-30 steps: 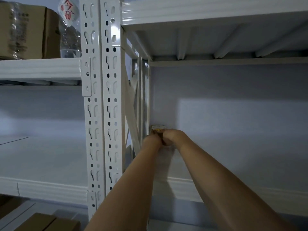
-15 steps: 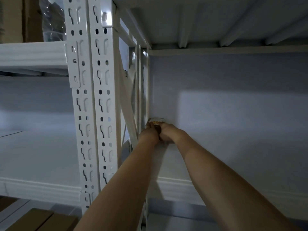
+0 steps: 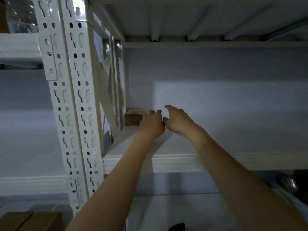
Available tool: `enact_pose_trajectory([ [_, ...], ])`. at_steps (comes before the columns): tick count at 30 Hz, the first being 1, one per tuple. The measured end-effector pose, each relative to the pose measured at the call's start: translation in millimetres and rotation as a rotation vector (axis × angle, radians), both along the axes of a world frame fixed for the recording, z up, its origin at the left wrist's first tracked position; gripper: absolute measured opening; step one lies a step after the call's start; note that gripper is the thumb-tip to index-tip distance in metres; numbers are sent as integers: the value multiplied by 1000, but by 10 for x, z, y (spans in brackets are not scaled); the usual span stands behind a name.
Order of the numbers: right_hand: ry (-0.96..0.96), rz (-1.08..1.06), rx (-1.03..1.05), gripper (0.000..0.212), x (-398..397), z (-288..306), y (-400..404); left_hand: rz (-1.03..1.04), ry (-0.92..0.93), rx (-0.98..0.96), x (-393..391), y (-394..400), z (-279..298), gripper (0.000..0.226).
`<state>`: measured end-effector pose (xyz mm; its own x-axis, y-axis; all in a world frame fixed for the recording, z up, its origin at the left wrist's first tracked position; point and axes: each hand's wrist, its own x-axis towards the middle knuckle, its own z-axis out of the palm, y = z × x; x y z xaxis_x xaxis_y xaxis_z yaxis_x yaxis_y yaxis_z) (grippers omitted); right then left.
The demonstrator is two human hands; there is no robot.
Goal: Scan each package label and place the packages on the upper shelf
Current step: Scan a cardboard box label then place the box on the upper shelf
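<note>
A small brown cardboard package (image 3: pixel 133 117) with a pale label on top sits at the back left corner of the white upper shelf (image 3: pixel 175 161), against the wall. My left hand (image 3: pixel 152 124) hovers just right of the package, fingers apart, holding nothing. My right hand (image 3: pixel 176 120) is beside it, fingers spread, also with nothing in it. Both arms reach up over the shelf's front edge.
White slotted uprights (image 3: pixel 73 104) stand left of the shelf bay. Another shelf (image 3: pixel 200 17) closes the bay from above. Cardboard boxes (image 3: pixel 31 220) lie at the lower left. A wrapped box and plastic (image 3: pixel 18 15) sit on the neighbouring shelf, top left.
Both hands held the package at the back corner before. They have let go and drawn back to the right; the package now rests alone on the shelf.
</note>
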<state>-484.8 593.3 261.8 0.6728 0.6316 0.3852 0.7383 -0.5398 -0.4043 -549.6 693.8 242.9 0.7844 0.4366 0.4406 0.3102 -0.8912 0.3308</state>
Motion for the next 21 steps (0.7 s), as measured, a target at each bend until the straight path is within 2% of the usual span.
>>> enact_pose_trajectory([
  [6,-113,-243,114,53,-226,-297,-1685,-487,-109,-29,71,-1483,-245,55],
  [11,-127,-481,172,37,-366,-683,-2994,-754,-95,-78,121,-2735,-486,49],
  [17,96,-668,51,17,-132,-1310,-4305,-886,157,-167,390,-3983,-1103,21],
  [21,299,-627,51,19,161,-1774,-5048,-830,299,-161,769,-4506,-1574,18],
])
